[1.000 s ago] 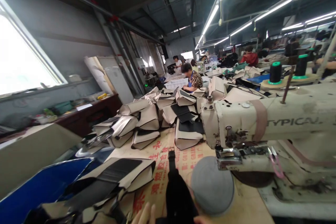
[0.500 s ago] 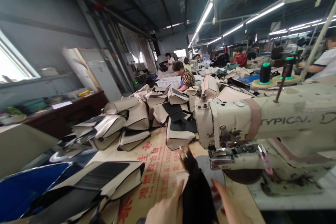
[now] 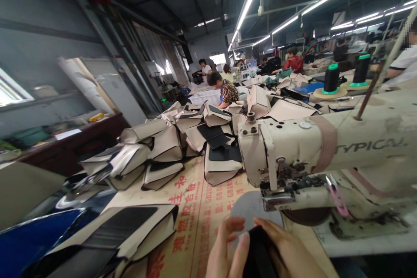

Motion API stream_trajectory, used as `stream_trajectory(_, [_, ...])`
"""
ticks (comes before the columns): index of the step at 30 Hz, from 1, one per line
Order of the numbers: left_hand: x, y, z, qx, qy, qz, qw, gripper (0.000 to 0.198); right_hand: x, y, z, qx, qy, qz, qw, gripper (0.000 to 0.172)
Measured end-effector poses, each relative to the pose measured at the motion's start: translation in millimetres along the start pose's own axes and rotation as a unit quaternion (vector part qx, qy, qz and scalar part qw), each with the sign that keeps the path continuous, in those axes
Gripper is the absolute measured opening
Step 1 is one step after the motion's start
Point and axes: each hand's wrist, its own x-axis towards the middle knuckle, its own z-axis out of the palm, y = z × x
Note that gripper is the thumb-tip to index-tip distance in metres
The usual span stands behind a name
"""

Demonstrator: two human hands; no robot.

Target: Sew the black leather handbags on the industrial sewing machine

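Holding a black piece beside the sewing machine

The right hand (image 3: 286, 247) was closed on the black piece (image 3: 260, 258), its fingers bent over the top; its thumb was hidden. The left hand (image 3: 226, 245) was just beside it, fingers curled and a gap between them and the thumb, whose tip met the piece's edge. I could not tell whether that hand gripped it too. The piece was between both hands, its lower end cut off from view.

Just beyond the fingertips lay a grey disc (image 3: 249, 204) on a board (image 3: 185, 243) with red print. Ahead and to the right of the right hand stood the sewing machine (image 3: 289, 139), with pink-handled scissors (image 3: 339, 200) resting on it. A beige and black bag (image 3: 153, 230) lay left of the left hand, and a heap of similar bags (image 3: 166, 143) rose well beyond both hands.
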Motion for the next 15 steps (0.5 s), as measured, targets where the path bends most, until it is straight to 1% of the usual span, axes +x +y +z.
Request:
stream_trajectory(1, [0.9, 4.3, 2.7, 0.011, -0.002, -0.014, 1.0, 0.024, -0.8, 0.0, -1.5, -0.003, 0.001, -0.003, 1.0, 0.058])
stream_trajectory(2, [2.7, 8.2, 4.8, 0.026, -0.016, -0.018, 0.999, 0.023, -1.3, 0.0, -3.8, 0.002, 0.005, -0.01, 1.0, 0.058])
stream_trajectory(5, [12.2, 13.6, 7.4, 0.08, -0.093, -0.01, 0.992, 0.031, -0.9, 2.0, -14.3, 0.045, 0.009, -0.033, 0.998, 0.057])
stream_trajectory(6, [15.7, 13.2, 7.3, 0.109, -0.111, -0.008, 0.988, 0.033, -0.4, 3.6, -18.2, 0.061, 0.004, -0.038, 0.997, 0.053])
stream_trajectory(8, [20.8, 10.6, 6.5, 0.18, -0.128, -0.003, 0.975, 0.034, 0.5, 7.5, -25.2, 0.079, -0.006, -0.043, 0.996, 0.042])
stream_trajectory(10, [21.8, 8.5, 5.4, 0.231, -0.137, 0.004, 0.963, 0.032, 0.1, 10.4, -30.3, 0.082, 0.001, -0.046, 0.996, 0.038])
stream_trajectory(11, [20.7, 8.2, 4.3, 0.239, -0.145, 0.009, 0.96, 0.036, -0.6, 11.2, -32.2, 0.08, 0.012, -0.051, 0.995, 0.036])
stream_trajectory(12, [18.8, 8.5, 2.7, 0.232, -0.158, 0.014, 0.96, 0.043, -1.6, 11.4, -33.8, 0.077, 0.027, -0.058, 0.995, 0.033])
stream_trajectory(14, [14.0, 9.7, -1.7, 0.179, -0.19, 0.02, 0.965, 0.057, -4.1, 10.8, -36.0, 0.079, 0.049, -0.078, 0.993, 0.025])
stream_trajectory(15, [11.8, 10.2, -4.1, 0.144, -0.194, 0.019, 0.97, 0.059, -5.3, 10.4, -36.6, 0.083, 0.051, -0.087, 0.991, 0.023])
